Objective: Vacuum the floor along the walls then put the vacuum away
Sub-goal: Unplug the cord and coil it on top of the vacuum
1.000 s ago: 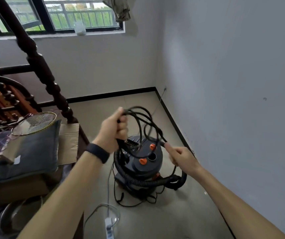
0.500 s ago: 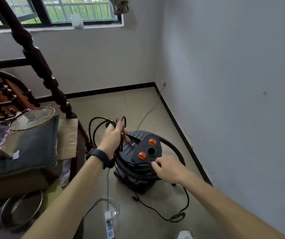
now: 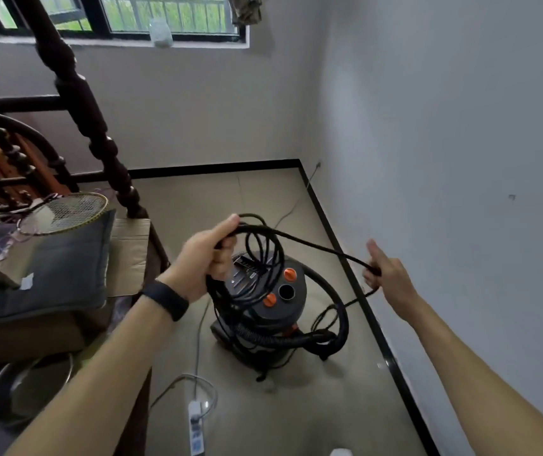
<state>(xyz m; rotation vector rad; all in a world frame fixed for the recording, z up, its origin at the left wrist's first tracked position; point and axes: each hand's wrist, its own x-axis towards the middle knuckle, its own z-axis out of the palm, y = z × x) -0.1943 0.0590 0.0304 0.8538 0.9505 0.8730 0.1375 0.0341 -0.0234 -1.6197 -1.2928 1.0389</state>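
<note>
Cord [image 3: 313,246] taut sideways, left hand [image 3: 204,258] to right hand [image 3: 387,278], vacuum [image 3: 291,311] upright

A window [image 3: 171,14] with dark frames runs along the top left, with a pale jar [image 3: 162,32] on its sill and a cloth [image 3: 246,9] hanging at its right end. A dark turned post [image 3: 79,103] slants down from the upper left. Left of it is a carved wooden rail [image 3: 0,166]. At mid left a racket [image 3: 66,212] rests on a grey cushion [image 3: 59,261], which lies partly on cardboard [image 3: 128,255]. A metal bowl [image 3: 23,390] sits at the lower left. At bottom centre lies a white power strip [image 3: 196,429], with a thin pale cable [image 3: 199,340] rising from it. Black skirting [image 3: 214,168] crosses the centre, and a thin wire [image 3: 311,179] climbs in the corner.
</note>
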